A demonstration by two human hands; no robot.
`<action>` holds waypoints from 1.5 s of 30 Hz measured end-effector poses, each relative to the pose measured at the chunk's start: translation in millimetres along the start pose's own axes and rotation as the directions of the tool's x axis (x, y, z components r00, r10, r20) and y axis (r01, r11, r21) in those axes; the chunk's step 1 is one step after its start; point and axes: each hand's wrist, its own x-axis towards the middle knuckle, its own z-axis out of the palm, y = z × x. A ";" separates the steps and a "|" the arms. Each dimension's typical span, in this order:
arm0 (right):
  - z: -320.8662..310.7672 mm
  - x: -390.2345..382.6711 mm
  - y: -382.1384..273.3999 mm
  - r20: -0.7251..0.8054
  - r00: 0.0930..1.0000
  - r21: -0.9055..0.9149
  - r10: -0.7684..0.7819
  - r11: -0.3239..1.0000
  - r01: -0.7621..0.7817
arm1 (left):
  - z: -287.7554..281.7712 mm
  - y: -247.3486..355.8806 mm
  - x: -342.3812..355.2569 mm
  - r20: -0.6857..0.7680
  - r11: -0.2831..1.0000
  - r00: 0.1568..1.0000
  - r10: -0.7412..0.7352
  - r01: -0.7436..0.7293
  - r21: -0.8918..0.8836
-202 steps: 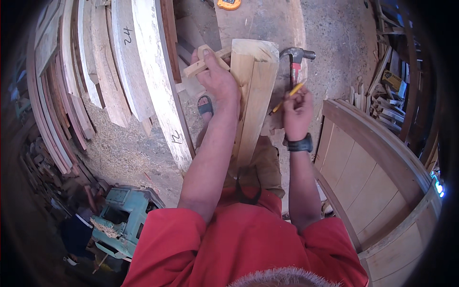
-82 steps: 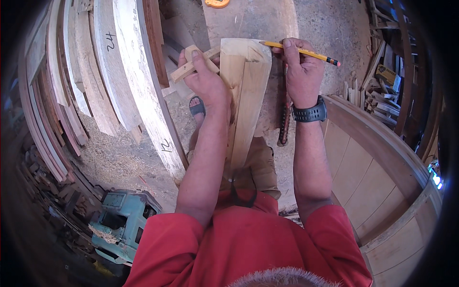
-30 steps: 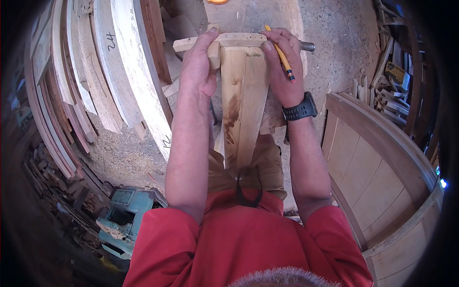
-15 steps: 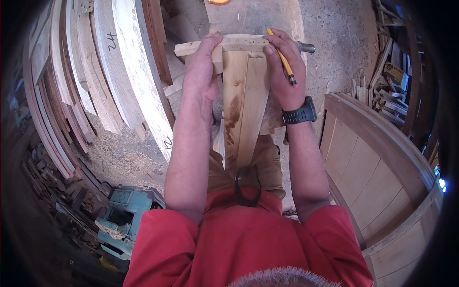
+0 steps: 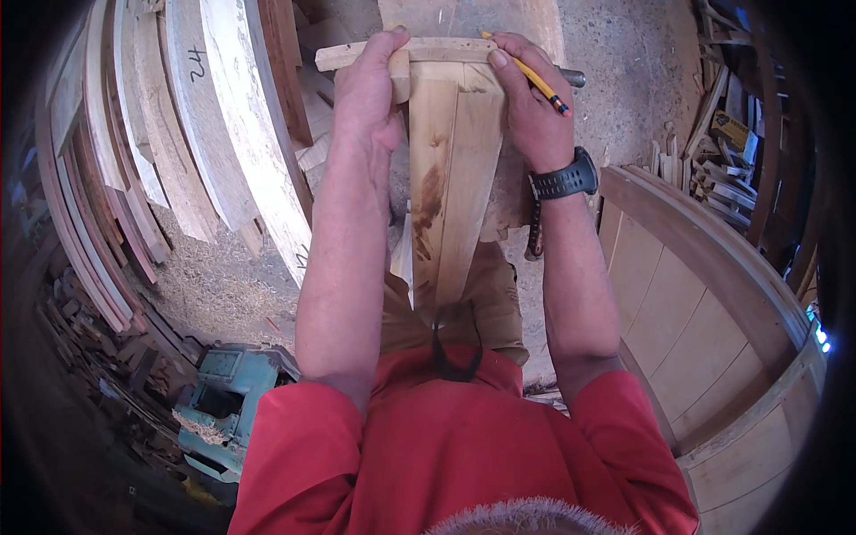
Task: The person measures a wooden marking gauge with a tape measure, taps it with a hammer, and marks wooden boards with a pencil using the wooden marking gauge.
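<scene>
Wooden board [image 5: 450, 169] stands between both hands: left hand [image 5: 366, 89] clamps its top at nine o'clock, right hand [image 5: 526, 111] at three o'clock pinches a yellow pencil [image 5: 526, 73].

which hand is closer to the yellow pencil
Right. The right hand holds the yellow pencil between its fingers at the boards' top edge; the left hand grips the wooden boards on the opposite side, apart from it.

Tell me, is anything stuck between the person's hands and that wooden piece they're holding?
Nothing visible is. The left hand grips the wooden piece directly at its top left, thumb on the small crossbar. The right hand presses its top right bare-skinned; the yellow pencil lies across its fingers, not under them.
</scene>
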 end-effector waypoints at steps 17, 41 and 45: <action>2.1 -10.2 -2.3 -0.034 0.996 -0.123 -0.078 0.990 0.073 | -6.2 -1.3 -12.7 -0.015 0.999 0.999 -0.037 0.038 0.020; -27.6 -10.2 -24.1 -0.051 0.970 0.231 0.238 0.948 -0.221 | 4.2 -46.4 -7.4 -0.303 0.864 0.855 0.421 -0.480 -0.155; -24.5 -5.1 -29.2 -0.054 0.965 0.194 0.256 0.951 -0.241 | -1.9 -56.5 -11.6 -0.326 0.864 0.827 0.457 -0.500 -0.055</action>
